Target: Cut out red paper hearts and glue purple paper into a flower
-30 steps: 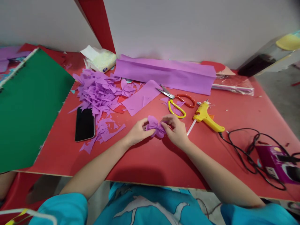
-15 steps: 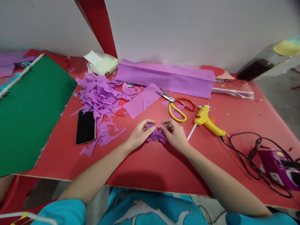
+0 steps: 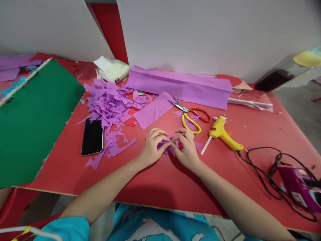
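Both hands pinch one small purple paper flower [image 3: 170, 149] just above the red table. My left hand [image 3: 154, 146] is closed on its left side, thumb and forefinger pressed together. From the right, my right hand [image 3: 185, 147] grips it the same way, the fingertips of the two hands meeting at its middle. The fingers cover much of the flower. Beyond the hands lie scissors [image 3: 185, 109] with one red and one yellow handle, blades apart. A yellow glue gun [image 3: 223, 134] with a white glue stick rests right of my right hand.
A heap of purple paper cutouts [image 3: 106, 103] and a phone [image 3: 92, 137] lie left. Behind are a purple sheet [image 3: 179, 87] and a tissue pack [image 3: 114, 71]. A green board [image 3: 37, 127] covers the left side. A black cable [image 3: 260, 177] loops by a purple box [image 3: 298, 184] at right.
My hands have come closer together; their fingertips now meet over the flower and hide more of it. The view has shifted slightly. The tools stay where they were.
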A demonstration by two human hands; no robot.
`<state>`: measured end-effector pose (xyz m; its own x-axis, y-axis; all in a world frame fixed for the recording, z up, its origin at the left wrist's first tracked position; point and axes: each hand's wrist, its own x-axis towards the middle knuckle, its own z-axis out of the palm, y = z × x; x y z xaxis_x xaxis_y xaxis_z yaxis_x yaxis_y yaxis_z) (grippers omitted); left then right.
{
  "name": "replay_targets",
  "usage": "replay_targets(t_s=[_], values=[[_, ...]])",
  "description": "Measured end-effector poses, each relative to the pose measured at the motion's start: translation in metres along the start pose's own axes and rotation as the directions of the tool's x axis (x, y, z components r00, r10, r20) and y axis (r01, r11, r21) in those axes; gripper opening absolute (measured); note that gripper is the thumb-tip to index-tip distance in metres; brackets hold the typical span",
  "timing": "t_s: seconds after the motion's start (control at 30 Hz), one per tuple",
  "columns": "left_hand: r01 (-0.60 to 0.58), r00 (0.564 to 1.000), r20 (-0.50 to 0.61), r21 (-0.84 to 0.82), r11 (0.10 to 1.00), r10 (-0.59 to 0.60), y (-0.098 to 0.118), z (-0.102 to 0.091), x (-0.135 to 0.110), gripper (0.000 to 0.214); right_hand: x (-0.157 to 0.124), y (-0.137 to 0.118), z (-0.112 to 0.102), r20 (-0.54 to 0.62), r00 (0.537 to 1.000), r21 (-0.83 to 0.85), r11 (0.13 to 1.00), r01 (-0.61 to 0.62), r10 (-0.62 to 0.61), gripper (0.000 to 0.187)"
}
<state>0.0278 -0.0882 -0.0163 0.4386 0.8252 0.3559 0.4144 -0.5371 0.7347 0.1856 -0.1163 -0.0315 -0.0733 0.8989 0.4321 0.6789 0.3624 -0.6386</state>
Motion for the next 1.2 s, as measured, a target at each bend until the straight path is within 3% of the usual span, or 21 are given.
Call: replay_targets(t_s=[0.17,0.43,0.67,0.8,0.97,1.03,1.1,1.2], values=[[-0.025,1.000,-0.017,0.032,0.999,0.026,-0.001,0.001,-0.001,0.014,-0.002,-0.006,0.000,-0.019,0.999,-0.006,0.999,0.046,-0.046,0.005],[-0.227,0.971,0.013,0.360,0.905,0.239,-0.001,-0.001,-0.006,0.013,-0.007,-0.013,0.000,0.028,0.997,0.014,0.997,0.075,-0.075,0.006],[-0.061,0.995,-0.040,0.437,0.897,0.087,-0.022,-0.014,0.005,0.020,-0.005,0.001,0.001,-0.007,1.000,-0.014,1.000,0.018,-0.018,0.008],[-0.004,0.992,-0.102,0.544,0.839,0.071,-0.038,-0.027,0.009,0.026,-0.004,0.003,0.001,-0.025,0.999,-0.040,0.998,0.041,-0.042,0.009],[0.014,0.997,-0.066,0.696,0.718,0.045,-0.048,-0.044,0.007,0.025,-0.003,0.004,0.000,-0.073,0.995,-0.098,0.993,0.065,-0.072,0.007],[0.057,0.993,-0.115,0.722,0.689,0.039,-0.050,-0.047,0.007,0.018,-0.004,0.007,0.000,-0.080,0.995,-0.128,0.990,0.050,-0.060,0.007],[0.082,0.988,-0.146,0.753,0.653,0.045,-0.050,-0.047,0.006,0.028,-0.004,0.010,0.001,-0.075,0.996,-0.153,0.988,0.030,-0.041,0.010],[0.042,0.995,-0.086,0.787,0.615,0.042,-0.047,-0.047,0.005,0.023,-0.004,0.012,0.003,-0.049,0.998,-0.162,0.987,0.026,-0.034,0.014]])
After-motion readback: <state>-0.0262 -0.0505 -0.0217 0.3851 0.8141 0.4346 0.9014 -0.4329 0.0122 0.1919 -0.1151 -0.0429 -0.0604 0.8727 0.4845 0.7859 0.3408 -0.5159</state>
